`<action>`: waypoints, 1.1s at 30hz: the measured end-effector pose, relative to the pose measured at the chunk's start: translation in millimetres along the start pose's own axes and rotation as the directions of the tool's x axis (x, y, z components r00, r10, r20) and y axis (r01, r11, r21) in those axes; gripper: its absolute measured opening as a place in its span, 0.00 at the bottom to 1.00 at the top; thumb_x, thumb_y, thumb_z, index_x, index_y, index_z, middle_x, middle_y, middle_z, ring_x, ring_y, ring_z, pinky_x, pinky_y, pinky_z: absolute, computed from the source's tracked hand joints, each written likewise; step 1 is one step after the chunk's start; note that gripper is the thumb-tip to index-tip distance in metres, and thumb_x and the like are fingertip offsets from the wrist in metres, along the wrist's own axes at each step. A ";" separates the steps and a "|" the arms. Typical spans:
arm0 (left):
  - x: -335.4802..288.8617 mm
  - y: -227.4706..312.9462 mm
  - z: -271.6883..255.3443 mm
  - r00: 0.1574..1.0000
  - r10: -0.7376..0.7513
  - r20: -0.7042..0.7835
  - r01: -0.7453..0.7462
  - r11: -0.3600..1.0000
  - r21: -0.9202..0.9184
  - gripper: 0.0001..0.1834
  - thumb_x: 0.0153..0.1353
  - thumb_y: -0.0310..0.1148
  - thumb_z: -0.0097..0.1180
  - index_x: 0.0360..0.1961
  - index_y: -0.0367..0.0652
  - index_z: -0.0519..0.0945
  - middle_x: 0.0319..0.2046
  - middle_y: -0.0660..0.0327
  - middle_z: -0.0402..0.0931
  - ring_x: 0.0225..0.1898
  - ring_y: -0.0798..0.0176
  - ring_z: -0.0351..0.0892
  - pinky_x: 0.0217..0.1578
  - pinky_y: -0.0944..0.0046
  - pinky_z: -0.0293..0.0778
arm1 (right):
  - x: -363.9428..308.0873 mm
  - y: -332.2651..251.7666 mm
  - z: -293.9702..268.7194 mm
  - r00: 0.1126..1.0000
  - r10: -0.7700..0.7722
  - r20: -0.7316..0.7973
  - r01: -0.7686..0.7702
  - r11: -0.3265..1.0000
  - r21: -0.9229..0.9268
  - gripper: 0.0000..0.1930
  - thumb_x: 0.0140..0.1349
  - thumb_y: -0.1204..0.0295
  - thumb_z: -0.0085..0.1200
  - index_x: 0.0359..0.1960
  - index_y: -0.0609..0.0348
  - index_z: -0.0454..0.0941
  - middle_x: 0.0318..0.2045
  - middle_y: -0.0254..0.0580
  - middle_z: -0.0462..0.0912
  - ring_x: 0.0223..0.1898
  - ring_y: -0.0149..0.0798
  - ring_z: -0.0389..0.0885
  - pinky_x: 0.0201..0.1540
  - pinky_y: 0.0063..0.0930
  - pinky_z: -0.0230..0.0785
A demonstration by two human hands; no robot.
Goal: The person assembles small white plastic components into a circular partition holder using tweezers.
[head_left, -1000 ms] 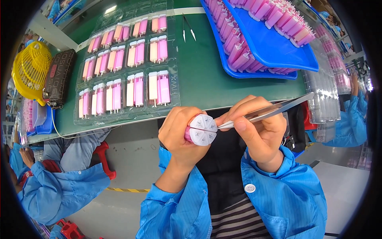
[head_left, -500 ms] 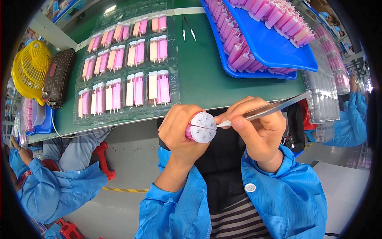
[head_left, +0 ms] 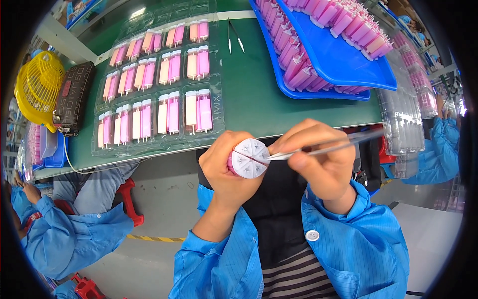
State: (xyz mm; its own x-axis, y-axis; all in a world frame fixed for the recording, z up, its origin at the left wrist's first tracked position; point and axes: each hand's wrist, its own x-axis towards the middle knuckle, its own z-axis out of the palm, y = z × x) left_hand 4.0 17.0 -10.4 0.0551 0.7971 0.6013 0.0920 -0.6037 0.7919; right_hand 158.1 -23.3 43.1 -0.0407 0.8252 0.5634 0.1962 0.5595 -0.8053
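Note:
My left hand is wrapped round a bundle of pink wedge-shaped tubes, whose white ends face up and form a circle. Each white end carries a small dark mark, and a dark gap runs across the circle. Most of the pink bodies are hidden by my fingers. A pair of metal tweezers, blurred along its length, is pinched in my right hand. Its tips reach the right edge of the white circle; whether they grip anything I cannot tell.
A clear blister tray of paired cream and pink tubes lies on the green table. Other tweezers lie behind it. Stacked blue trays hold pink tubes at right. A yellow basket and dark pouch are left.
The tweezers have tilted in my right hand, their back end dropping lower and blurring. The bundle has turned a little in my left hand and shifted slightly left.

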 end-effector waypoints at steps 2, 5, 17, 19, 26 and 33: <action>2.3 5.4 -1.0 0.996 -0.066 0.057 0.070 0.996 -0.058 0.11 0.41 0.19 0.67 0.27 0.36 0.78 0.26 0.62 0.77 0.26 0.70 0.75 0.29 0.71 0.71 | -2.1 -3.9 -2.2 0.998 0.049 -0.033 -0.046 0.995 0.089 0.06 0.60 0.81 0.58 0.38 0.68 0.80 0.32 0.47 0.83 0.31 0.33 0.81 0.32 0.23 0.72; -0.3 1.6 -2.1 0.988 -0.123 0.096 0.132 0.987 -0.093 0.15 0.37 0.19 0.70 0.29 0.37 0.78 0.24 0.60 0.78 0.26 0.65 0.80 0.29 0.70 0.73 | -3.9 -7.9 0.2 0.972 0.160 -0.169 -0.097 0.939 0.330 0.08 0.63 0.79 0.55 0.40 0.72 0.78 0.34 0.52 0.82 0.33 0.36 0.81 0.35 0.24 0.72; -0.1 4.0 -5.2 0.760 -0.365 0.537 0.575 0.763 -0.295 0.13 0.40 0.20 0.68 0.28 0.39 0.78 0.24 0.64 0.78 0.28 0.74 0.77 0.30 0.71 0.72 | 8.1 -5.0 -7.8 0.991 0.003 0.132 -0.012 0.998 0.069 0.07 0.54 0.79 0.64 0.34 0.65 0.81 0.30 0.47 0.83 0.31 0.37 0.81 0.32 0.25 0.71; 1.5 5.3 -4.8 0.749 -0.361 0.555 0.582 0.760 -0.290 0.13 0.40 0.20 0.68 0.28 0.39 0.78 0.24 0.64 0.78 0.28 0.73 0.77 0.30 0.70 0.72 | 8.3 -4.1 -7.4 0.991 0.023 0.135 -0.034 0.996 0.077 0.07 0.54 0.79 0.64 0.34 0.65 0.80 0.29 0.46 0.82 0.29 0.38 0.80 0.31 0.26 0.70; 1.4 3.5 -4.8 0.728 -0.339 0.596 0.594 0.746 -0.301 0.13 0.40 0.20 0.68 0.28 0.39 0.77 0.25 0.64 0.78 0.29 0.73 0.76 0.31 0.70 0.71 | 10.4 -2.3 -6.1 0.985 0.013 0.174 -0.025 0.998 0.066 0.07 0.53 0.79 0.64 0.34 0.64 0.80 0.29 0.45 0.81 0.28 0.39 0.80 0.31 0.26 0.70; 0.8 4.5 -4.6 0.717 -0.354 0.600 0.611 0.733 -0.298 0.13 0.40 0.20 0.68 0.28 0.39 0.77 0.25 0.65 0.77 0.29 0.73 0.76 0.31 0.70 0.71 | 11.2 -4.6 -6.7 0.985 0.023 0.168 -0.029 0.999 0.033 0.06 0.53 0.77 0.63 0.32 0.66 0.81 0.28 0.48 0.82 0.28 0.38 0.81 0.30 0.26 0.71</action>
State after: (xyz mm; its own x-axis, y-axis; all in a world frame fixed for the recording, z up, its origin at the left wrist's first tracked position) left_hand -0.1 14.8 -5.9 0.6037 0.7924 0.0871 -0.1950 0.0408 0.9799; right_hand 163.3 -17.1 54.4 -0.2003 0.8394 0.5053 0.1647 0.5372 -0.8272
